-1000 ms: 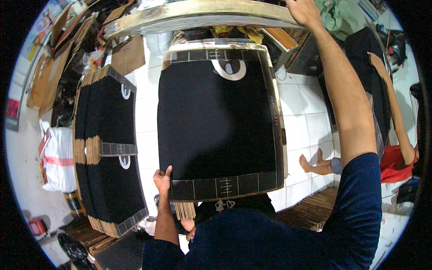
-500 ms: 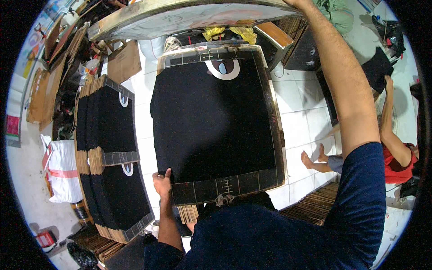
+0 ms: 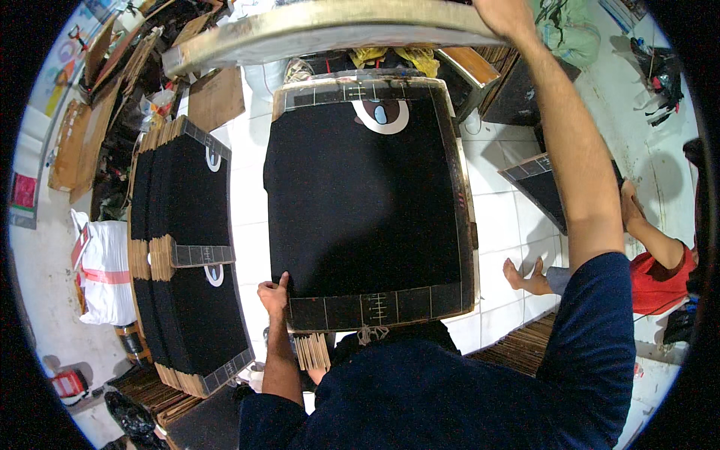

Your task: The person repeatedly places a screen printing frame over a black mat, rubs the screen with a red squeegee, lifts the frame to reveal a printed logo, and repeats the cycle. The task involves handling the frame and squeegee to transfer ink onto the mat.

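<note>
A large board [image 3: 375, 307] lies in front of me, covered with black fabric [image 3: 352, 202] that carries a printed eye shape [image 3: 381, 112] near its far end. My left hand [image 3: 274, 294] is closed on the board's near left corner. My right hand [image 3: 502, 21] reaches up and is closed on a raised screen frame [image 3: 322, 26] above the board's far end. Stacked boards with black fabric and similar eye shapes [image 3: 191, 195] stand to the left.
A co-worker in red [image 3: 660, 281] at right holds a dark board [image 3: 529, 187]; their bare foot [image 3: 517, 274] rests on white tiles [image 3: 502, 225]. A white wrapped bundle [image 3: 105, 274], cardboard [image 3: 217, 97], board stacks [image 3: 517, 349] and yellow bags [image 3: 412, 60] lie around.
The co-worker's dark board and hand have moved down, the board now angled beside my right forearm. My hands keep their grips, with only small shifts in the view.
</note>
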### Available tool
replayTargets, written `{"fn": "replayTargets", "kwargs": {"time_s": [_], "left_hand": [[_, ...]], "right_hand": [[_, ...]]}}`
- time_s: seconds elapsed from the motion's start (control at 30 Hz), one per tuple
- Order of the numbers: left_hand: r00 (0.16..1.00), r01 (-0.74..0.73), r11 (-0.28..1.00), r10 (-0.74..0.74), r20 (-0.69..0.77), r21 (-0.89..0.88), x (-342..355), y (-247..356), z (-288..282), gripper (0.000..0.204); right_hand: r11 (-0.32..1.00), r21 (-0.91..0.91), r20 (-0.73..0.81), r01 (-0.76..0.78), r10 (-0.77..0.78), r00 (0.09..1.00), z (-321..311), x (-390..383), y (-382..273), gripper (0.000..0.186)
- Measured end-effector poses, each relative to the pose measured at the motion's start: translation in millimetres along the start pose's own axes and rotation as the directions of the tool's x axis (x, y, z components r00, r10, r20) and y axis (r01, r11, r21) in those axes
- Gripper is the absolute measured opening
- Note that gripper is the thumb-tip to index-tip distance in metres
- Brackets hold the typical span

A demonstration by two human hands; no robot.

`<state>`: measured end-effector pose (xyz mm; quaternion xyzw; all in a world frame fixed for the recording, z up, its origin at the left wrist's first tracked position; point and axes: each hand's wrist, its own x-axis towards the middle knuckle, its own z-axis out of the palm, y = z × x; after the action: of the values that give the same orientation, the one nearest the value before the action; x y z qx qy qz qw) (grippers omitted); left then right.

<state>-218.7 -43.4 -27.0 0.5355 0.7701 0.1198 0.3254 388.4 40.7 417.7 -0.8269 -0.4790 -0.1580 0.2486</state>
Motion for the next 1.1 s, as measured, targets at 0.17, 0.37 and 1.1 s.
{"fn": "replayTargets", "kwargs": {"time_s": [0.17,0.37,1.1], "left_hand": [[0.966,-0.225,0.971,0.212,-0.149,-0.083,-16,76,-12,0.080],[0.830,0.075,0.104,0.544,0.120,-0.992,-49,241,-16,0.070],[0.552,-0.782,0.485,0.831,0.071,0.391,-13,148,107,0.085]], "right_hand": [[1.000,0.009,-0.035,0.002,-0.002,0.999,31,-80,23,0.044],[0.978,0.169,-0.149,0.119,-0.093,0.984,99,-231,50,0.022],[0.949,0.053,0.460,0.311,-0.300,0.836,371,-39,150,0.039]]}}
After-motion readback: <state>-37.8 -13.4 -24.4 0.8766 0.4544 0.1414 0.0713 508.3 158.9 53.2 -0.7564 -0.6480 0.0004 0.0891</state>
